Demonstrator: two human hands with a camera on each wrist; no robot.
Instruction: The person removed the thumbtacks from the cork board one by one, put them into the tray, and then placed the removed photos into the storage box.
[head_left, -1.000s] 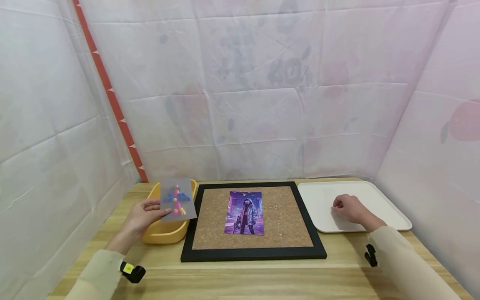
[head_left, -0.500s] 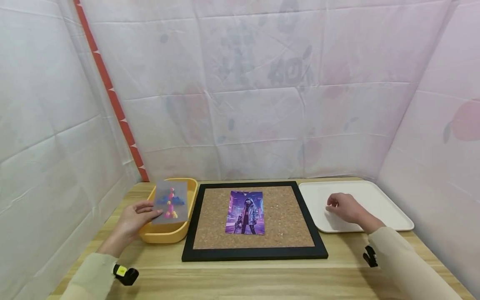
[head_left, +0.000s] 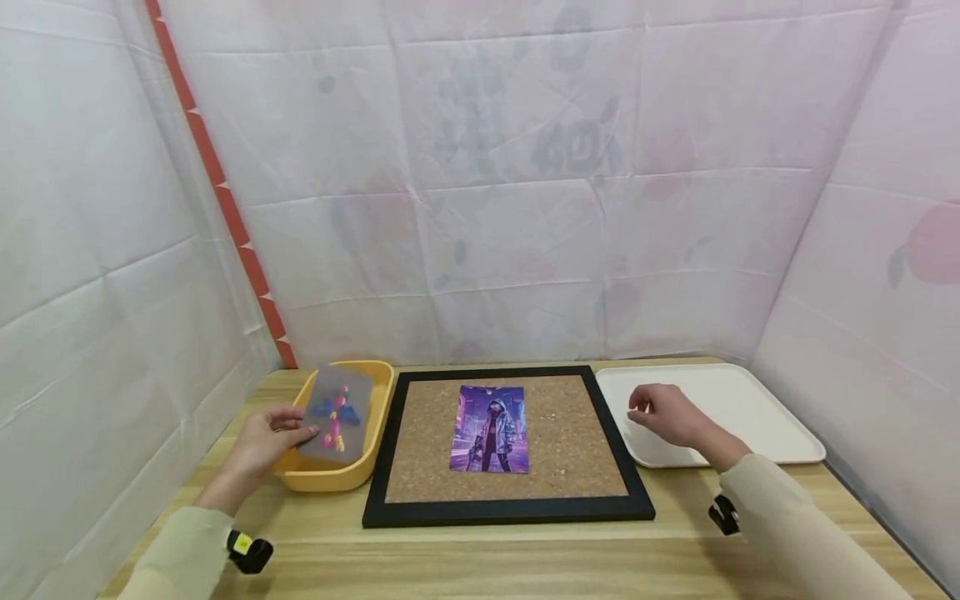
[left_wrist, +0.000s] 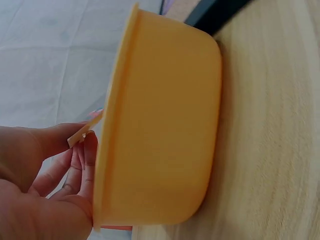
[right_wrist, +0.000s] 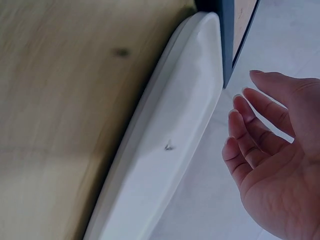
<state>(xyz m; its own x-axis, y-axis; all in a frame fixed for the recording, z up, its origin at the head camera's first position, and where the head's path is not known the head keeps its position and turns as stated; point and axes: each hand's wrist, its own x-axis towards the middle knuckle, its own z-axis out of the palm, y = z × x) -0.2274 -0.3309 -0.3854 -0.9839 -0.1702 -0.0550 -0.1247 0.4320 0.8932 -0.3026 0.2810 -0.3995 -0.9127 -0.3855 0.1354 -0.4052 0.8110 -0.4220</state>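
A grey picture card (head_left: 337, 412) with a pink, blue and yellow figure is pinched at its left edge by my left hand (head_left: 262, 446). It tilts over the yellow plastic basin (head_left: 333, 481). In the left wrist view the thumb and fingers grip the card's edge (left_wrist: 82, 135) beside the basin's rim. Over the left part of the white tray (head_left: 720, 408) hovers my right hand (head_left: 667, 414). Its fingers are loosely bent, and the right wrist view shows nothing between them. A small shiny bit (right_wrist: 169, 147), too small to identify, shows on the tray there.
Between basin and tray lies a black-framed cork board (head_left: 420, 467). A purple picture (head_left: 489, 429) of a hooded figure is on it, with a small light spot at its top edge. Cloth walls (head_left: 510, 208) enclose the wooden table (head_left: 450, 558) at back and sides.
My left hand has moved left and slightly down with the card, which now tilts more over the basin. The right hand has shifted left across the tray towards the cork board.
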